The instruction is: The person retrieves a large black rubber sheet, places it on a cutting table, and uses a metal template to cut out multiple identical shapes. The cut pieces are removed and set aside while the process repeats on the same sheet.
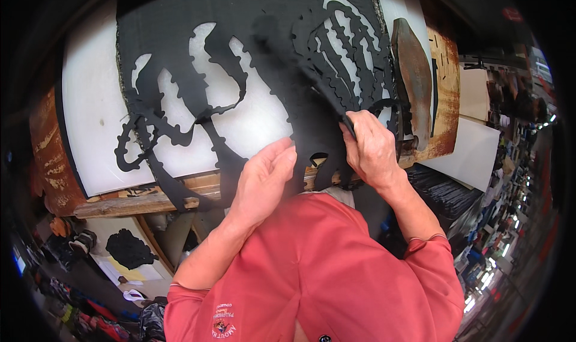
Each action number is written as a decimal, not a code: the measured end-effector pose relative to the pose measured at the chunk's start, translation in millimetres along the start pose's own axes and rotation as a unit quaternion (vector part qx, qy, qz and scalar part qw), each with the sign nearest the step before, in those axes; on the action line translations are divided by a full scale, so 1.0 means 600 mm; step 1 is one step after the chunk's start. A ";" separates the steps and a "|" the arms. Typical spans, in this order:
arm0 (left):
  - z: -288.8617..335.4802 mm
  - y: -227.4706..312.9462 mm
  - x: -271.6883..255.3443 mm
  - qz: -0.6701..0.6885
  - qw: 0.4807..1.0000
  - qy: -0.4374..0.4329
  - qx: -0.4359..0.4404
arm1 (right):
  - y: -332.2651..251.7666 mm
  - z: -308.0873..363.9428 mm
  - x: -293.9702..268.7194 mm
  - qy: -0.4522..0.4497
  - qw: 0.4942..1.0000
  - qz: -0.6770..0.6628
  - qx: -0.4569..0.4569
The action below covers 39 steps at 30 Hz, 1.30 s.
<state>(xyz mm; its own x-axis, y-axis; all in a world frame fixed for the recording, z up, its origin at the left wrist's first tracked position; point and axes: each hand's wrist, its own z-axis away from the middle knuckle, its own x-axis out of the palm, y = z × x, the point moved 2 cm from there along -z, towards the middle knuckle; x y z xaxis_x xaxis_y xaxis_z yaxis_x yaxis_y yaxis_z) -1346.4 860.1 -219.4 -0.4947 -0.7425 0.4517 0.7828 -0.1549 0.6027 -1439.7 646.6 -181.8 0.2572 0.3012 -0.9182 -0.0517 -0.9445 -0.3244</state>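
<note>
A large black sheet (198,3), with hand-sized and strip-shaped openings cut through it, lies over a white board (90,108). Its leftover strips have notched edges and hang over the near side of the table. My right hand (371,144) is closed on a raised fold of the sheet, right of the middle. To its left, my left hand (267,177) has its fingers pressed together at the edge of one opening, pinching the sheet there; the fingertips are partly hidden. Twisted strips (354,48) lie beyond my right hand, and a looped strip (129,141) lies at the left.
The table's wooden front edge (144,204) runs just before me. A worn, brownish long-shaped piece (413,84) lies at the board's right. Below right is a stack of dark sheets (444,192) near a white panel (471,153). A lower shelf holds a crumpled black piece (131,249).
</note>
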 end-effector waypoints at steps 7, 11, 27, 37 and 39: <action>-0.034 0.004 0.021 0.059 0.997 -0.044 0.029 | -0.014 -0.003 0.010 -0.024 1.000 -0.011 -0.010; -0.047 0.008 0.032 0.076 0.992 -0.072 0.069 | -0.014 -0.007 0.007 -0.025 1.000 -0.009 -0.016; -0.014 0.036 0.041 -0.210 0.895 0.081 0.385 | 0.040 -0.031 -0.036 -0.092 0.913 -0.295 0.267; -0.077 0.026 0.105 -0.226 0.928 -0.020 0.296 | 0.033 -0.033 -0.013 -0.109 0.814 -0.479 0.309; -0.075 0.025 0.096 -0.193 0.942 -0.051 0.271 | 0.032 -0.033 -0.007 -0.127 0.813 -0.473 0.314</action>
<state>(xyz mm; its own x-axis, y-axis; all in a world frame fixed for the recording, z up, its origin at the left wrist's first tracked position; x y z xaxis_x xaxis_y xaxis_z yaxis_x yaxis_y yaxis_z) -1345.9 785.9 -214.0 -0.7576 -0.6288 0.1750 0.2441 -0.0243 0.9694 -1422.8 624.3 -179.5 0.2660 0.9468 -0.1812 -0.4493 -0.0445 -0.8923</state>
